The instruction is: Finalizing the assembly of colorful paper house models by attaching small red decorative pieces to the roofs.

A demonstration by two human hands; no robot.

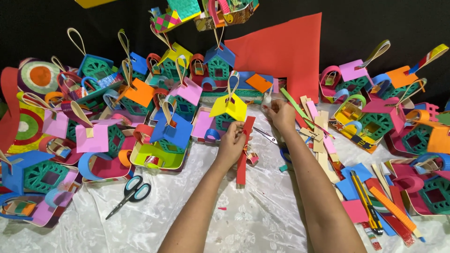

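Left hand (230,143) pinches a red foam strip (244,152) near its upper end; strip hangs close to upright, long axis running toward the wearer, lower end over the white cloth (243,215). Right hand (281,115), farther out and just to the right, is closed about a small pale bottle-like item (266,99), mostly hidden by fingers; kind uncertain. Small scissors (266,136) lie between both hands. Foam houses (178,126) crowd the far side.
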